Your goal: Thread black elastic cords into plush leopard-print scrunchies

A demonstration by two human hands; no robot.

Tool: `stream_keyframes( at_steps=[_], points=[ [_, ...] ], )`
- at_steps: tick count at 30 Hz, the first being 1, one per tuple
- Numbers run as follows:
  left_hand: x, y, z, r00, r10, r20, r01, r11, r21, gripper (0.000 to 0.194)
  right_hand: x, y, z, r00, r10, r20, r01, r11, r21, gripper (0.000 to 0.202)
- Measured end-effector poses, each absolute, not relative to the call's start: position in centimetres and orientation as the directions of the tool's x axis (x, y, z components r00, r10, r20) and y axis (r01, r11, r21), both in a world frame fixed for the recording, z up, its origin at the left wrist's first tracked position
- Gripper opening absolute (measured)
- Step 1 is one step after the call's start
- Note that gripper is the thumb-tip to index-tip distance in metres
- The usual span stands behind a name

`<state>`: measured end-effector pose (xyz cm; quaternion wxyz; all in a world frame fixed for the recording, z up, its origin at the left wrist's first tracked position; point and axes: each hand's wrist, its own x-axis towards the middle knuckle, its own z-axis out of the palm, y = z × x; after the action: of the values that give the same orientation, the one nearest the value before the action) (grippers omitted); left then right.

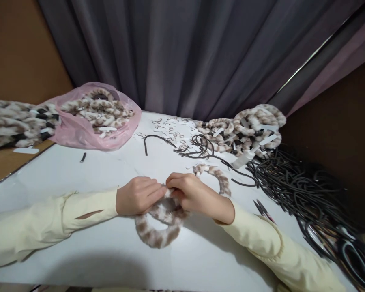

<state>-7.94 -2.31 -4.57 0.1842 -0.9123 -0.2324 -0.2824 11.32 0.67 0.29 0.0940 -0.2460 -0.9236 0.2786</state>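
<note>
Fur piece (158,240) is lying front-ctr. on the white table (103,239), its curved loop pointing to the near edge, long axis running approx. away, up to the fingers. L hand (141,194) and R hand (190,192) are sitting together, both pinching its far end. Step in hand: prob. working that end; next move is likely needing a steady 2-hand pinch. 2nd fur ring (222,178) is lying just beyond R hand.

Fluffy rings (158,239) nearest me: I saw at least two.
Pink bag (63,136): I had one.
Pointed snips (264,210): one pair.
Heaped black cords (284,178): I couldn't count them.
</note>
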Motion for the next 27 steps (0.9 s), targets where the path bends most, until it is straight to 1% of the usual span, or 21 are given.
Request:
stream_keyframes(
  at_steps=[2,4,6,9,11,13,15,16,18,20,22,24,25,26,27],
  points=[
    [-8.0,-2.3,-4.7,0.726,0.337,0.599,0.53,-0.829,-0.177,0.018,11.2,0.8,0.0,-0.864,0.504,0.026,0.409,0.729,-0.549,0.019],
    [-8.1,-2.2,-4.8,0.712,0.368,0.598,0.525,-0.845,-0.105,0.019,11.2,0.9,0.0,-0.859,0.511,0.021,0.425,0.736,-0.527,0.018],
    [-8.3,-2.1,-4.8,0.683,0.437,0.585,0.525,-0.851,0.023,0.02,11.1,1.0,0.0,-0.853,0.521,0.017,0.438,0.734,-0.519,0.017],
    [-8.2,-2.0,-4.6,0.595,0.61,0.523,0.541,-0.786,0.3,0.02,11.1,1.3,-0.1,-0.84,0.542,0.021,0.456,0.726,-0.516,0.011],
    [-8.1,-2.0,-4.2,0.505,0.747,0.432,0.552,-0.665,0.503,0.019,11.0,1.5,-0.4,-0.827,0.561,0.037,0.473,0.73,-0.492,0.012],
    [-7.9,-1.9,-3.8,0.416,0.862,0.29,0.533,-0.489,0.69,0.021,11.0,1.5,-0.7,-0.813,0.58,0.058,0.493,0.737,-0.462,0.013],
    [-7.6,-1.8,-3.5,0.35,0.927,0.131,0.457,-0.291,0.84,0.026,10.9,1.5,-1.0,-0.802,0.59,0.1,0.498,0.75,-0.435,0.01],
    [-7.5,-1.7,-3.4,0.334,0.94,0.066,0.395,-0.204,0.896,0.029,10.9,1.5,-1.1,-0.799,0.587,0.129,0.493,0.763,-0.419,0.009],
    [-7.4,-1.5,-3.3,0.322,0.946,-0.027,0.256,-0.06,0.965,0.031,10.8,1.4,-1.3,-0.797,0.574,0.187,0.489,0.796,-0.355,0.01],
    [-7.3,-1.3,-3.3,0.326,0.942,-0.082,0.148,0.034,0.988,0.032,10.8,1.4,-1.5,-0.802,0.55,0.235,0.502,0.832,-0.237,0.012],
    [-7.2,-1.2,-3.3,0.324,0.94,-0.11,0.095,0.083,0.992,0.032,10.8,1.4,-1.7,-0.816,0.508,0.275,0.504,0.859,-0.092,0.015],
    [-7.2,-1.3,-3.3,0.317,0.941,-0.121,0.081,0.1,0.992,0.033,10.8,1.4,-1.9,-0.833,0.454,0.317,0.483,0.876,0.014,0.018],
    [-7.2,-1.3,-3.2,0.314,0.941,-0.123,0.081,0.102,0.991,0.034,10.9,1.5,-2.0,-0.837,0.434,0.334,0.471,0.881,0.036,0.02],
    [-7.1,-1.3,-3.2,0.313,0.942,-0.122,0.081,0.102,0.992,0.034,10.9,1.6,-2.1,-0.835,0.426,0.349,0.465,0.885,0.033,0.021],
    [-7.1,-1.3,-3.2,0.314,0.942,-0.121,0.08,0.101,0.992,0.034,10.9,1.6,-2.1,-0.829,0.43,0.359,0.462,0.887,0.004,0.022]
  ],
)
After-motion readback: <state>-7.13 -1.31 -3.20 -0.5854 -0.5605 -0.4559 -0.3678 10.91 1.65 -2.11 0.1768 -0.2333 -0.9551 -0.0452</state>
